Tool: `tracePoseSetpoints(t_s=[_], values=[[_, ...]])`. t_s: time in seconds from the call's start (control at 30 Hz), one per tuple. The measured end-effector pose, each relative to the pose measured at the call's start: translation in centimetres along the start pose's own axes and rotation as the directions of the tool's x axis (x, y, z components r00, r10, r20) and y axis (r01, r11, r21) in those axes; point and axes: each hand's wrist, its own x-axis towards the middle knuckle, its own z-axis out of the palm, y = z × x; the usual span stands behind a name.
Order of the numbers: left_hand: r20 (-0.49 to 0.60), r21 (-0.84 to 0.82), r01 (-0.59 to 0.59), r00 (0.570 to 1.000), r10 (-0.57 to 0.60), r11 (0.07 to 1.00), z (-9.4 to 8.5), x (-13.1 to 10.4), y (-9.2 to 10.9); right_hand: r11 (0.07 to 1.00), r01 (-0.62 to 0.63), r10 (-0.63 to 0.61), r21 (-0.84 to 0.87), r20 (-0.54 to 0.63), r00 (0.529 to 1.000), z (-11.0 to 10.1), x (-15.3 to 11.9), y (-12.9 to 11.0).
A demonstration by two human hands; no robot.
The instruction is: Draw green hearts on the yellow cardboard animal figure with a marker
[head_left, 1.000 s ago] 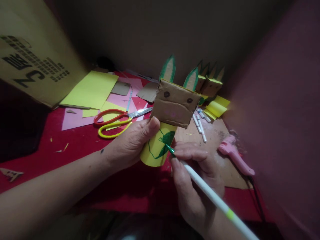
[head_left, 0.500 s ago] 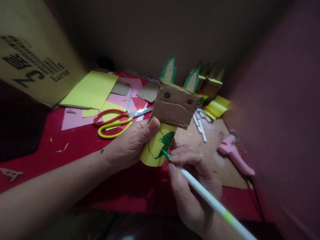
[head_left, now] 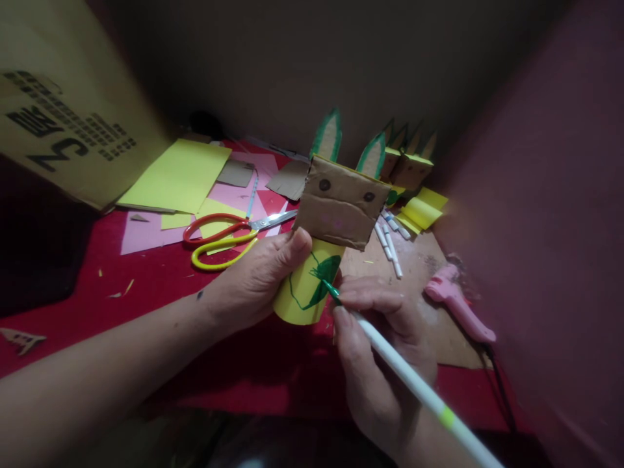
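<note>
The tip of the green marker (head_left: 407, 374) had shifted up from the lower part of the green patch (head_left: 327, 268) to its middle. Coloring was judged partial: the left part of the outline was unfilled. The right hand (head_left: 390, 344) held the marker in a closed finger pinch. The left hand (head_left: 258, 276) gripped the yellow paper tube (head_left: 296, 313), thumb in front, below the cardboard head (head_left: 341, 224). The tube was held above the surface (head_left: 209, 383), toward its near edge. The scissors (head_left: 253, 227) lay left of the head; the pink glue gun (head_left: 458, 302) lay near the right edge. The left fingers behind the tube were hidden, the marker's rear end was cut off, and the far eared figures (head_left: 413, 170) were dim.
</note>
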Motion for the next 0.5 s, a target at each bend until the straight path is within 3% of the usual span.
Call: tracePoseSetpoints(t_s=[0.5], values=[[-0.008,0.044,0.027,1.000,-0.027,0.999,-0.02,-0.08,-0.09,0.999,-0.001,0.005,-0.046,0.097,0.995,-0.34,-0.32,-0.13]])
